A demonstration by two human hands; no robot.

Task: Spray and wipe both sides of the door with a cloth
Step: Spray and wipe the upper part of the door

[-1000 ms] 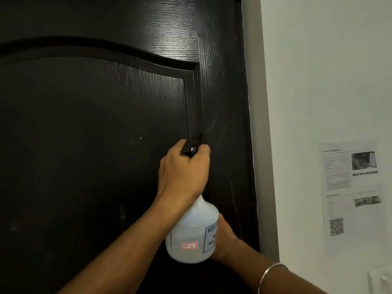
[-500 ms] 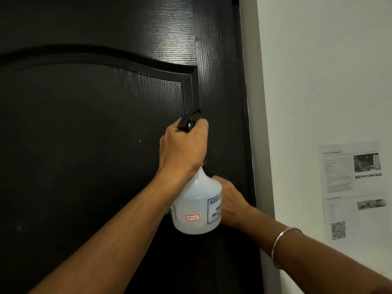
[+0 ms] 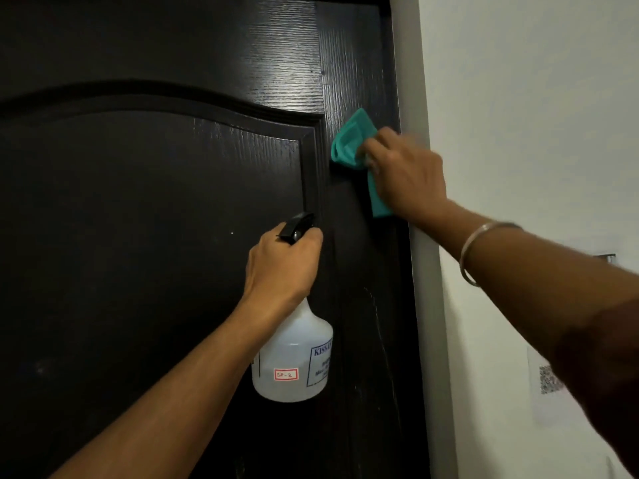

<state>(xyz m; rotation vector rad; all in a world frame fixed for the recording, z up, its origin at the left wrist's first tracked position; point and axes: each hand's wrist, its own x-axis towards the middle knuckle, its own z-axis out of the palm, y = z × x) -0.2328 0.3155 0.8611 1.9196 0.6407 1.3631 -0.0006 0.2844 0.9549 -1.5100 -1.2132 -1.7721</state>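
Clearly the wiping step is in hand: the right hand (image 3: 408,174) presses a folded teal cloth (image 3: 352,140) flat against the dark door (image 3: 155,202), on the stile just right of the raised panel's upper corner, its fingers grasping the cloth's edge. Below that corner, the left hand (image 3: 280,267) is clenched round the trigger head of a spray bottle (image 3: 294,357). Next, I judge, the cloth should sweep down the stile, since streaks show lower on it.
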